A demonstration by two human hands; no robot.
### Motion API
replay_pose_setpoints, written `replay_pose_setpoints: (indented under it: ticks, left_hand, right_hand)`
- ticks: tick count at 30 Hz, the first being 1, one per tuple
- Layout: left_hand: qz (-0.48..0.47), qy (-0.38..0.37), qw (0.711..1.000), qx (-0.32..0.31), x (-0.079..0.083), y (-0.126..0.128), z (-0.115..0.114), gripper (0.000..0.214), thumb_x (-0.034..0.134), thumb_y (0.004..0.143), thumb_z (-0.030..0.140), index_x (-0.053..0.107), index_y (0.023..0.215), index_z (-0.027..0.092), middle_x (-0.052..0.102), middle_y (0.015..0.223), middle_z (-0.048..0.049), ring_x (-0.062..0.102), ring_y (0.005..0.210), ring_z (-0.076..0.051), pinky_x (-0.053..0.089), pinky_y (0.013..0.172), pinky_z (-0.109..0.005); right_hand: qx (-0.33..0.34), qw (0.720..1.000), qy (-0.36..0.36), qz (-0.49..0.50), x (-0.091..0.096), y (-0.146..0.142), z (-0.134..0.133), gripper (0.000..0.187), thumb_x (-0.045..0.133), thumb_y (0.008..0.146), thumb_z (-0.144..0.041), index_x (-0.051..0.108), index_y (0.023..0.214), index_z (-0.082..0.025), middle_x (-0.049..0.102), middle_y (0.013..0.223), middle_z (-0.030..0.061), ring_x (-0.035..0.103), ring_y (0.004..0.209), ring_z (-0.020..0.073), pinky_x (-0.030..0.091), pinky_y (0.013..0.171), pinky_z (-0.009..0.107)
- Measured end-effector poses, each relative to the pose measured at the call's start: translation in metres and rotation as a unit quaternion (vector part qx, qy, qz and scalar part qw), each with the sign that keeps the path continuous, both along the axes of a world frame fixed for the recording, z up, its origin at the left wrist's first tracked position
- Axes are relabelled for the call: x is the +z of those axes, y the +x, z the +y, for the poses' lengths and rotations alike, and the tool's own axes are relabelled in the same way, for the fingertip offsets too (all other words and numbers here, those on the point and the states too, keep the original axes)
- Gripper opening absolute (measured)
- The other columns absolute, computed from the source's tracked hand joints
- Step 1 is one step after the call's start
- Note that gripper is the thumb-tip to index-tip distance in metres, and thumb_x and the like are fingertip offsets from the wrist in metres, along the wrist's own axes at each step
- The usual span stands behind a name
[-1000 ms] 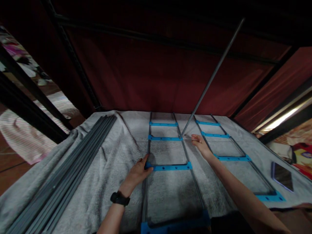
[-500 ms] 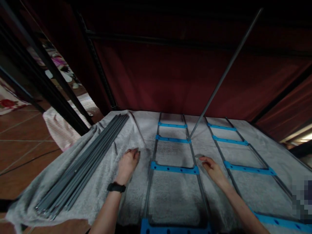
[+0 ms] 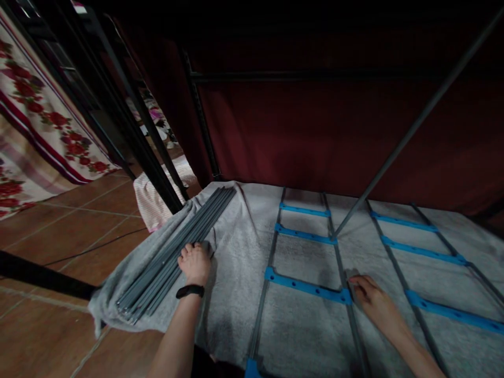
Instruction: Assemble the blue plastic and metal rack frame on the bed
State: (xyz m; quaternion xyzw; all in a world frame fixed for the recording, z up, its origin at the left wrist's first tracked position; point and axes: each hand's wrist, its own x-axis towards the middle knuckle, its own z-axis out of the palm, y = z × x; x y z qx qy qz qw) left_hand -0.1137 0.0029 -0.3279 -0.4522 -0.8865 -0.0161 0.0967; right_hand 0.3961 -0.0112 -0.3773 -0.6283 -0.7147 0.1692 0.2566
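My left hand (image 3: 195,261) rests with bent, slightly parted fingers on the right side of a bundle of grey metal rods (image 3: 169,265); no single rod is visibly gripped. A dark band circles that wrist. Loosely curved and apart from the thumb, the fingers of my right hand (image 3: 374,302) hover empty over the cloth, beside a blue bracket (image 3: 311,286) with holes. This bracket spans two parallel grey rods in a ladder-like frame. A second such frame, with its own blue brackets (image 3: 452,310), lies farther right. One grey rod (image 3: 417,126) slants upward from the first frame.
Grey fleece cloth (image 3: 232,294) covers the work surface. Dark metal posts (image 3: 145,157) rise at the left, and a dark red curtain (image 3: 299,136) hangs behind. A floral cloth (image 3: 51,121) and tiled floor (image 3: 47,231) are off to the left.
My left hand has moved left from the bare cloth onto the rod bundle. My right hand stays near the first frame. The view has turned left.
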Motion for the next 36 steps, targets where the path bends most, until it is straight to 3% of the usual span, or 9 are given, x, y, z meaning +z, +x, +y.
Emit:
replay_pose_setpoints:
  ticks: [9,18,21,25,28,31,36]
  left_hand:
    - [-0.028,-0.006,0.999,0.026,0.000,-0.003,0.006,0.043,0.020,0.094,0.013,0.057,0.113,0.002,0.059,0.107,-0.0222,0.057,0.107,-0.034,0.043,0.081,-0.040]
    - [-0.131,0.082,0.988,0.020,0.031,0.022,0.008,0.041,0.035,0.090,0.031,0.050,0.119,0.007,0.059,0.111,-0.0229,0.062,0.096,-0.034,0.047,0.071,-0.041]
    - [-0.288,0.140,0.947,-0.037,0.031,0.030,0.019,0.032,0.044,0.086,0.040,0.055,0.102,0.014,0.063,0.091,-0.0114,0.062,0.081,-0.025,0.044,0.066,-0.033]
    - [-0.502,0.237,0.822,-0.127,0.034,0.060,0.027,0.038,0.056,0.076,0.058,0.053,0.082,0.021,0.048,0.060,0.0039,0.045,0.054,-0.014,0.035,0.051,-0.024]
    - [-0.584,0.226,0.754,-0.197,0.043,0.091,0.017,0.041,0.061,0.072,0.061,0.052,0.077,0.021,0.037,0.054,0.0081,0.033,0.046,-0.010,0.028,0.046,-0.022]
    - [-0.587,0.187,0.739,-0.273,0.048,0.115,-0.001,0.038,0.061,0.076,0.056,0.049,0.070,0.020,0.037,0.056,0.0075,0.033,0.049,-0.009,0.028,0.048,-0.021]
    - [-0.484,0.107,0.769,-0.404,0.043,0.144,-0.032,0.034,0.056,0.086,0.046,0.047,0.067,0.020,0.041,0.058,0.0054,0.042,0.055,-0.010,0.031,0.053,-0.021]
  right_hand:
    - [0.018,1.000,-0.004,-0.011,0.000,-0.010,0.003,0.030,0.041,0.086,-0.029,0.067,0.100,-0.027,0.068,0.110,0.0057,0.070,0.087,0.0248,0.055,0.083,0.042]
    - [0.012,1.000,0.006,-0.024,0.011,-0.012,0.004,0.030,0.039,0.088,-0.022,0.066,0.100,-0.026,0.068,0.108,0.0051,0.069,0.086,0.0226,0.054,0.083,0.038]
    - [0.019,1.000,0.009,-0.015,0.016,-0.015,0.004,0.030,0.039,0.089,-0.020,0.065,0.101,-0.025,0.068,0.108,0.0047,0.069,0.087,0.0217,0.053,0.083,0.038]
    - [0.058,0.998,0.026,0.017,0.024,-0.023,0.002,0.030,0.038,0.092,-0.018,0.065,0.104,-0.024,0.067,0.106,0.0056,0.067,0.092,0.0212,0.052,0.083,0.037]
    - [0.089,0.995,0.036,0.038,0.032,-0.033,-0.002,0.031,0.038,0.094,-0.018,0.064,0.108,-0.025,0.066,0.102,0.0057,0.066,0.092,0.0209,0.052,0.081,0.036]
    - [0.119,0.990,0.041,0.058,0.040,-0.044,-0.008,0.031,0.039,0.094,-0.018,0.064,0.110,-0.027,0.066,0.100,0.0053,0.066,0.091,0.0207,0.051,0.080,0.035]
    - [0.141,0.981,0.017,0.131,0.046,-0.063,-0.022,0.026,0.045,0.096,-0.025,0.063,0.114,-0.025,0.067,0.103,0.0063,0.064,0.093,0.0209,0.051,0.084,0.035]
